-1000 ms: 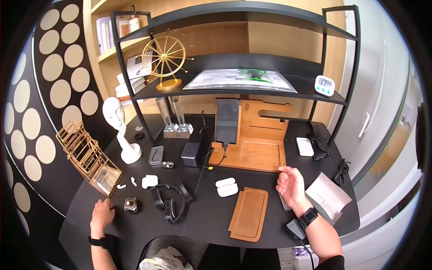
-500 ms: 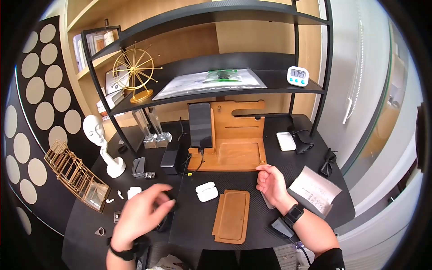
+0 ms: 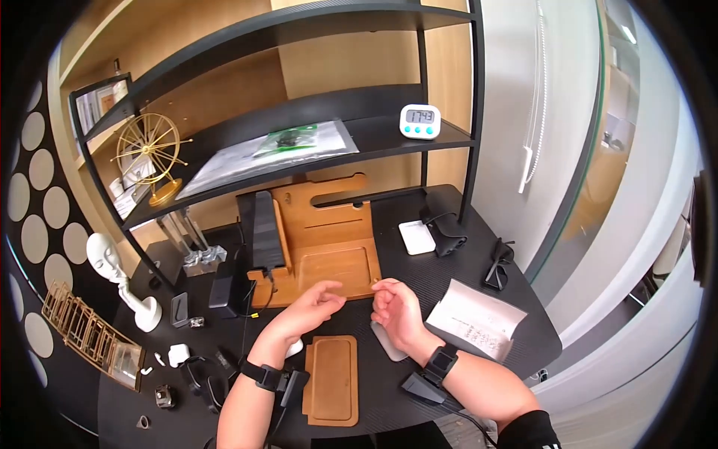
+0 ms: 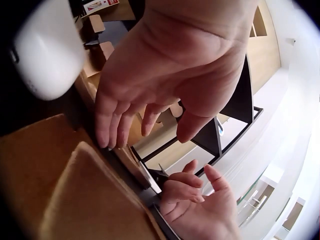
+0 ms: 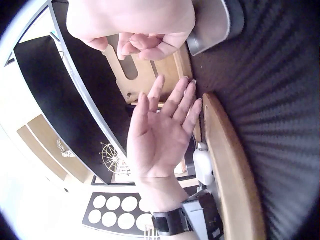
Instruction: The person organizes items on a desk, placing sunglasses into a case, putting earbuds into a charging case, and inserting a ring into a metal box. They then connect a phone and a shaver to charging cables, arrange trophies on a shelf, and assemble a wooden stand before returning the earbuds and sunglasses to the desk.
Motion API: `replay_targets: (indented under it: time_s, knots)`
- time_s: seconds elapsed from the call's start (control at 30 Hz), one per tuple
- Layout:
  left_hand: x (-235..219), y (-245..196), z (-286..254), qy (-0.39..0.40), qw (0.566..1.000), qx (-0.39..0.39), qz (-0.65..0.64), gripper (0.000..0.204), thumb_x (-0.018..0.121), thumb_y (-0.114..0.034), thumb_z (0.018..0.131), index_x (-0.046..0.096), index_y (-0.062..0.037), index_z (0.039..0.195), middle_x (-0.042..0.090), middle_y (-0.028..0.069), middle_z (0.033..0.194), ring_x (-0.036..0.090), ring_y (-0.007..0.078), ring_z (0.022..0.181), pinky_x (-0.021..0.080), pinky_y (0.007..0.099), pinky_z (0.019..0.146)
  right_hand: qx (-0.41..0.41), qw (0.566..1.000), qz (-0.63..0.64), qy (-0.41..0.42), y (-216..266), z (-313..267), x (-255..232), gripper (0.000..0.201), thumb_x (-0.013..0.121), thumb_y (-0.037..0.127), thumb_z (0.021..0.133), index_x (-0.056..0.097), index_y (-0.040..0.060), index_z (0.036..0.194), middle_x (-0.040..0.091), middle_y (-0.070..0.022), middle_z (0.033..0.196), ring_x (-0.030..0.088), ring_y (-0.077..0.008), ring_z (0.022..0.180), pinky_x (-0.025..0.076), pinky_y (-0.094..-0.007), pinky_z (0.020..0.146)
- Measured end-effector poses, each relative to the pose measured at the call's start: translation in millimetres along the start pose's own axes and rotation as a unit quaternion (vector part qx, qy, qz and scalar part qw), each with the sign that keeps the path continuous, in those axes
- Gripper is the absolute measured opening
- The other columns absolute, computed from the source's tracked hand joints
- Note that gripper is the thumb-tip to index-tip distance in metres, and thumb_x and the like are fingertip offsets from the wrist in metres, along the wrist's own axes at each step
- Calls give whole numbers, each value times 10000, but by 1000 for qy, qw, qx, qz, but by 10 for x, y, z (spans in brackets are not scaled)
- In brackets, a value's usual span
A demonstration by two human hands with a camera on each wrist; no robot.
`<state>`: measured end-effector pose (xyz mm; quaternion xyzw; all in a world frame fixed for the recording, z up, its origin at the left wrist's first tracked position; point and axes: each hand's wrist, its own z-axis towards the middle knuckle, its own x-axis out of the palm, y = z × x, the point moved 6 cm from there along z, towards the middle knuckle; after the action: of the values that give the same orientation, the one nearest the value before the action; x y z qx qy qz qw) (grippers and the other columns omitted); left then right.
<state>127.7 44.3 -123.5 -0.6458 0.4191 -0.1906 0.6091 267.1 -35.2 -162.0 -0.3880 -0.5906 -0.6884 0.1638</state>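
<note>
In the head view my left hand (image 3: 308,313) hovers above the desk in front of the wooden stand (image 3: 336,271), its fingers extended and holding nothing. Loosely curled and also empty, my right hand (image 3: 398,316) is beside the stand's front right corner, over a grey flat object (image 3: 385,343). Between my forearms lies a brown tray (image 3: 334,382); a white case (image 3: 295,348) is mostly hidden by my left wrist. The left wrist view shows my left hand (image 4: 170,75) above my right hand (image 4: 202,200). In the right wrist view the left palm (image 5: 162,137) faces the camera.
A dark phone (image 3: 266,232) leans on the stand. To the right are a white square item (image 3: 416,237), black glasses (image 3: 499,263) and a creased paper (image 3: 476,318). A headset (image 3: 206,380) lies at left. The shelf (image 3: 389,156) spans the back.
My left hand has moved from the desk's left side to the right, beside my right hand. My right hand stays near the stand's corner. The head view has shifted right and tilted.
</note>
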Motion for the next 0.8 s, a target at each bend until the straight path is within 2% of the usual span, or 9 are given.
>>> replay_targets:
  time_s: [0.07, 0.3, 0.4, 0.47, 0.53, 0.63, 0.67, 0.7, 0.8]
  knots:
    - [-41, 106, 36, 13, 999, -12, -32, 441, 523, -231, 924, 405, -59, 1313, 553, 95, 1145, 504, 174, 1117, 413, 319, 926, 13, 1000, -12, 0, -3, -4, 27, 178, 484, 214, 858, 559, 53, 875, 439, 9, 578, 379, -92, 484, 357, -264, 510]
    - [-162, 251, 43, 24, 988, -13, -149, 335, 503, -214, 942, 471, -42, 1228, 567, 100, 1123, 534, 172, 1078, 436, 303, 905, -1, 999, -38, -1, 26, -12, 44, 160, 483, 180, 871, 565, 43, 865, 460, 9, 587, 399, -76, 490, 369, -240, 506]
    - [-163, 267, 36, 28, 986, 1, -162, 341, 507, -217, 933, 482, -36, 1220, 553, 95, 1121, 515, 169, 1092, 428, 313, 910, -69, 987, -146, 20, 171, 14, 121, 129, 493, 134, 880, 575, 37, 856, 503, 7, 631, 438, -58, 529, 395, -216, 525]
    - [-158, 273, 45, 25, 988, 4, -154, 336, 509, -215, 931, 488, -32, 1212, 555, 94, 1118, 519, 167, 1087, 431, 311, 907, -168, 963, -208, -41, 417, 29, 218, 105, 491, 92, 869, 579, 45, 839, 532, -5, 661, 478, -60, 570, 442, -216, 554]
    - [-162, 296, 53, 22, 989, 3, -145, 332, 512, -212, 928, 493, -28, 1203, 557, 93, 1114, 522, 166, 1082, 434, 308, 904, -155, 945, -285, -30, 573, 172, 310, 131, 503, 130, 874, 597, 43, 901, 560, -3, 744, 521, -68, 655, 479, -233, 641]
    - [-165, 310, 71, 24, 986, -1, -166, 322, 515, -203, 924, 498, -24, 1192, 563, 87, 1100, 529, 161, 1069, 441, 301, 893, -169, 803, -571, -25, 772, 684, 296, 238, 568, 192, 817, 611, 11, 965, 618, -117, 868, 597, -224, 851, 472, -315, 766]
    - [-168, 306, 65, 20, 987, -3, -159, 318, 514, -198, 923, 500, -24, 1189, 566, 85, 1091, 532, 159, 1064, 444, 299, 889, -146, 733, -664, -27, 862, 772, 391, 299, 577, 220, 793, 614, 15, 1007, 623, -169, 951, 597, -285, 954, 464, -350, 841]
    - [-167, 296, 65, 17, 988, -3, -154, 314, 513, -193, 922, 501, -24, 1187, 568, 83, 1083, 534, 156, 1059, 446, 296, 884, -100, 629, -766, -84, 964, 756, 404, 386, 568, 242, 769, 602, 31, 1089, 548, -232, 1132, 524, -355, 1083, 415, -382, 943]
    - [-166, 275, 55, 10, 990, -1, -137, 311, 516, -188, 919, 504, -23, 1182, 572, 77, 1070, 536, 153, 1052, 447, 294, 881, 22, 465, -875, -135, 1008, 903, 327, 414, 543, 215, 820, 540, 59, 1204, 471, -182, 1264, 457, -339, 1183, 413, -414, 957]
